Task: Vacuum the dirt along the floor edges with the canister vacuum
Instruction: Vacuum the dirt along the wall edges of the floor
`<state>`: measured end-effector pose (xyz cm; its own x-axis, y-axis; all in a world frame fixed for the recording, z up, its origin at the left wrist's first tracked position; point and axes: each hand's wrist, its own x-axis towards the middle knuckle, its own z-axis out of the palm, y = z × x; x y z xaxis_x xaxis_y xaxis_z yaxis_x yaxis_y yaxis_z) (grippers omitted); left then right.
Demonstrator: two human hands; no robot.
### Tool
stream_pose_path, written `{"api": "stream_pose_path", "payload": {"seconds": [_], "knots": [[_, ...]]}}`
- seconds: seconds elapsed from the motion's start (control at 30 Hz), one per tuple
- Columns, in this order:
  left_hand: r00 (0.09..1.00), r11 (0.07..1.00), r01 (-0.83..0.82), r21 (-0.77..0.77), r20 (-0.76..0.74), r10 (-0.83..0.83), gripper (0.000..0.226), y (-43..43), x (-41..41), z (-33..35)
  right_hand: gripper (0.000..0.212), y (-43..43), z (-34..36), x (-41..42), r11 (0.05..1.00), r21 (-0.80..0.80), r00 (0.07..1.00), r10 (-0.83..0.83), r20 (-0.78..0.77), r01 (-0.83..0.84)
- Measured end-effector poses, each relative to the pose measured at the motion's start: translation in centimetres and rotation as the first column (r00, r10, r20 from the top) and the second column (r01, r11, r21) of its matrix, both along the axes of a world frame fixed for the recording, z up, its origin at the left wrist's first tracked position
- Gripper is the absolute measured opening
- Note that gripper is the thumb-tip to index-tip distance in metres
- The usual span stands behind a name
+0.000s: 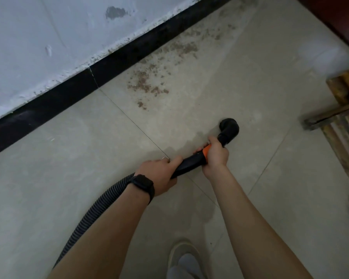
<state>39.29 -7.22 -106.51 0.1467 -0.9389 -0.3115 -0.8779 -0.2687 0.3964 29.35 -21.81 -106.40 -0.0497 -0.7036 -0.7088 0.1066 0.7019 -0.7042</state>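
I see dim, flat indoor light on my feed, bluish cast on the wall (pixel 48 37). Faint soft shadow on the floor (pixel 270 178) mid-frame. Hose handle (pixel 189 163) crushed to black, detail lost. Baseboard (pixel 69 93) bows slightly from the wide lens. Wooden slats (pixel 340 127) at right edge and shoe (pixel 181 256) smeared, soft.

Both hands on the vacuum wand (pixel 191 162), left hand (pixel 159 174) behind right hand (pixel 216 154), dirt (pixel 149 81) ahead along the black baseboard (pixel 109 65).
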Motion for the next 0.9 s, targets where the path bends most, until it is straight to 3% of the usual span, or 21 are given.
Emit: {"api": "stream_pose_path", "payload": {"seconds": [0.33, 0.9], "knots": [[0.973, 0.971, -0.228, -0.066, 0.008, 0.229, 0.034, 2.3, 2.2, -0.5, 0.012, -0.1, -0.1, 5.7, 0.965, 0.006, 0.964, 0.262, 0.044, -0.262], [0.96, 0.962, -0.266, -0.057, 0.073, 0.27, 0.035, 12.4, 4.9, -1.4, 0.015, 9.2, -0.8, 9.8, 0.9, 0.046, 0.901, 0.432, 0.034, -0.433]]}}
